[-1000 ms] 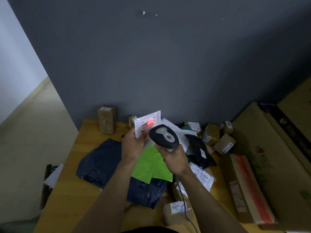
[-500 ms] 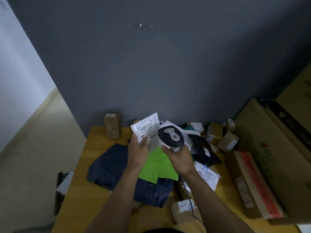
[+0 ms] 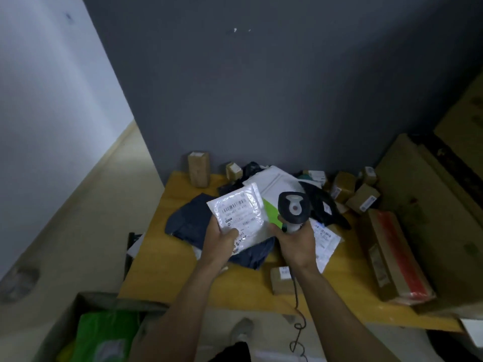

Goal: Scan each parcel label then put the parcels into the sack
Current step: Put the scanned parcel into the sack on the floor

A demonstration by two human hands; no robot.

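Observation:
My left hand (image 3: 221,237) grips a white padded parcel (image 3: 239,214) by its lower edge, label and barcode facing up, above the dark blue bag (image 3: 192,220) on the wooden table (image 3: 162,270). My right hand (image 3: 298,242) holds the handle of a dark barcode scanner (image 3: 294,206), its head just right of the parcel and apart from it. The scanner's cord (image 3: 298,327) hangs off the table's front edge. At the bottom left the sack (image 3: 78,333) stands open on the floor with a green parcel (image 3: 104,335) inside.
Several small cardboard boxes (image 3: 363,198) and poly mailers (image 3: 322,237) lie along the wall and right of my hands. A small box (image 3: 281,279) sits near the front edge. A long box with red tape (image 3: 392,254) and large cartons (image 3: 428,212) stand at the right. A tall box (image 3: 199,169) stands at the back left.
The red scan light on the label has gone. My left hand lowered the parcel and tilted it flat. The scanner moved right, away from the label, and the view tipped down to show the sack.

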